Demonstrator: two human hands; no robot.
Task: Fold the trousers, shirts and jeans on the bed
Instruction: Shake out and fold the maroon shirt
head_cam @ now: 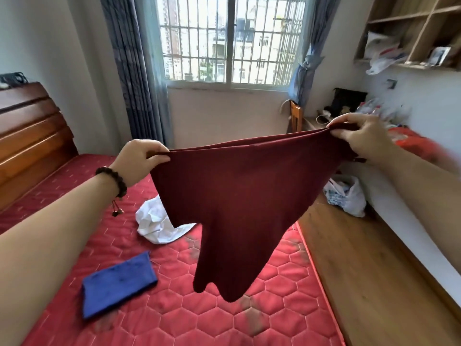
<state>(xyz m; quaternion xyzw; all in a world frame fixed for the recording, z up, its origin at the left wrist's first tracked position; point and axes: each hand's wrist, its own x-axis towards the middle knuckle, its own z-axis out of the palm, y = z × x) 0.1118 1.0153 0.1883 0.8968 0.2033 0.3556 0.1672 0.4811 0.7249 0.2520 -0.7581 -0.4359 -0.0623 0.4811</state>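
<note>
- The maroon garment (239, 196) hung in the middle of the frame, held up above the red bed (274, 283) and touching nothing else.
- The left hand (142, 158) pinched the top edge at its left corner, fingers curled round the cloth; a bead bracelet (112, 178) sat on that wrist.
- The right hand (359, 136), at centre right, gripped the opposite corner the same way, so the top edge ran taut between them.
- The cloth looked thin, light and limp: it sagged and tapered to loose points at the bottom, so it would likely drape and crease rather than hold a shape.
- Holding it by the doubled top edge seemed sound; laying it flat on the bed would probably suit folding best.
- A folded blue garment (119, 283) lay at lower left, and a crumpled white garment (157, 223) lay unfolded near the centre.
</note>
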